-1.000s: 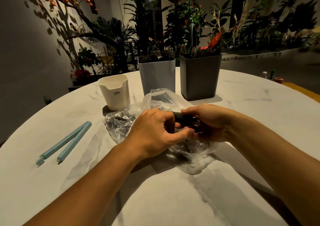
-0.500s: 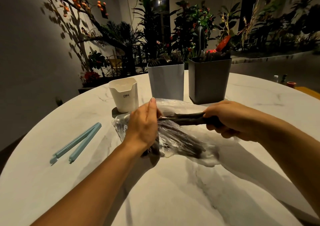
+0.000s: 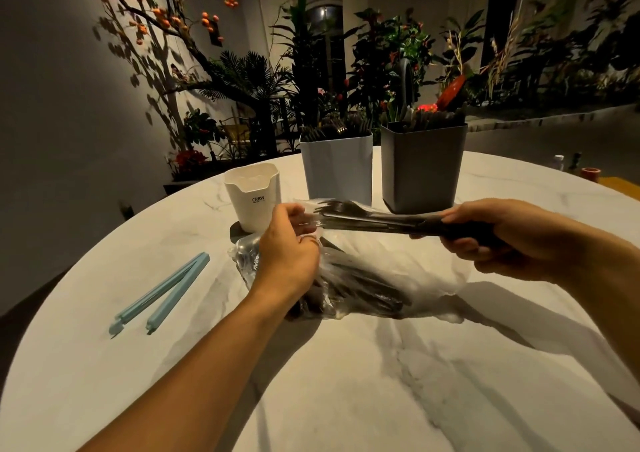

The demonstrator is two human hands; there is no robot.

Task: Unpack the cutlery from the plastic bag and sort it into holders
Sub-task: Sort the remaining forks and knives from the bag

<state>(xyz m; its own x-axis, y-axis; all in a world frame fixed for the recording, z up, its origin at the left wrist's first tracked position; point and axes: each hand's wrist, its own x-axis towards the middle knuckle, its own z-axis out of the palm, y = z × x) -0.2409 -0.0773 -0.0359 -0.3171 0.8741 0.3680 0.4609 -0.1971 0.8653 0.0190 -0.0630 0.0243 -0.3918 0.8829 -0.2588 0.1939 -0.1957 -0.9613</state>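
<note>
R hand [image 3: 512,233] clenched round the dark handles of a bundle of forks [image 3: 367,221], held roughly level above the bag, tines pointing left. L hand [image 3: 289,251] has fingers curled, pinching the plastic bag [image 3: 398,271] film at its mouth right by the tines; some film looks draped over the fork heads.

Bag lies on the marble table [image 3: 346,382] between the hands, w/ more dark cutlery inside, mostly under the L wrist.

Risks, as I judge them:
- Tines snag the film, so the bag lifts w/ the bundle and spills the rest onto the table. L hand needs to hold the plastic down & back.
- Bundle is several pcs in one fist; a loose fork could slide out tines-first, esp. if tipped left.
- Tines sit close to L fingers, so a poke is possible on a fast pull.

Beyond: white cup holder [image 3: 252,195] just behind the L hand, looks empty. Light grey holder [image 3: 336,167] & dark grey holder [image 3: 423,167] behind the bag, both already w/ cutlery. Swinging the bundle over could clip the white one; it looks light, may tip. Blue bag clip [image 3: 161,296] lies open well to the left, out of the way.
</note>
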